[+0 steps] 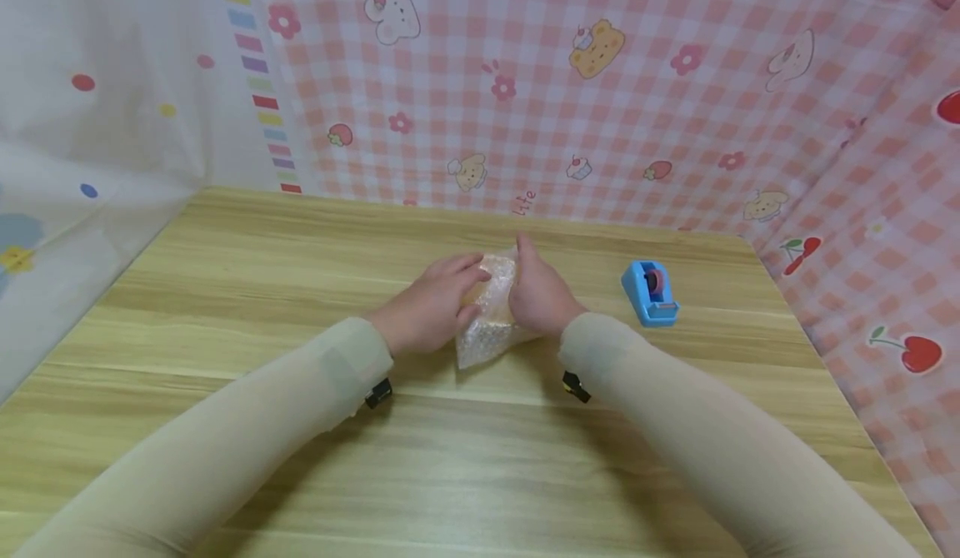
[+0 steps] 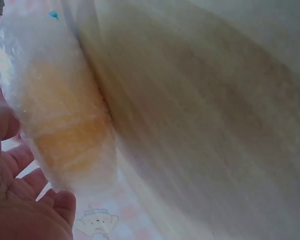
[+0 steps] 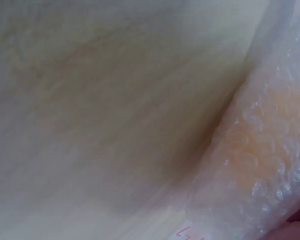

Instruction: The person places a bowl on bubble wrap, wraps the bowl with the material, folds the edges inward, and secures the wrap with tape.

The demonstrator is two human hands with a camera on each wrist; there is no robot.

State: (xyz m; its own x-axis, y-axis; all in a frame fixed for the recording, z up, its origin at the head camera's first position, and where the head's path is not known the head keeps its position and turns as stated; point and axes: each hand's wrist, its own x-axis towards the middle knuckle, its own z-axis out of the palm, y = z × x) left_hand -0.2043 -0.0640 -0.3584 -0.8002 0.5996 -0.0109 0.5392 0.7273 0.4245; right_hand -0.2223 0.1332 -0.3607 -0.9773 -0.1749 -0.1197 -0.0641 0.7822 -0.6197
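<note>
A bundle of clear bubble wrap [image 1: 495, 296] is between my two hands near the middle of the wooden table. Something yellow-orange [image 2: 70, 135] shows through the plastic; its kind is blurred by the wrap. My left hand [image 1: 435, 300] holds the bundle's left side, thumb near the front and fingers farther back. On the opposite side, my right hand [image 1: 543, 291] grips the wrap with the thumb pointing away from me; its other fingers are mostly hidden. A loose flap of wrap [image 1: 480, 350] sticks out toward me. In the right wrist view, the bubbles [image 3: 260, 150] appear close up.
A blue tape dispenser [image 1: 650, 296] with a pink roll stands on the table [image 1: 465, 458] to the right of my hands. Pink checked cloth [image 1: 540, 117] hangs behind and at the right, with a white printed sheet [image 1: 112, 125] at the left.
</note>
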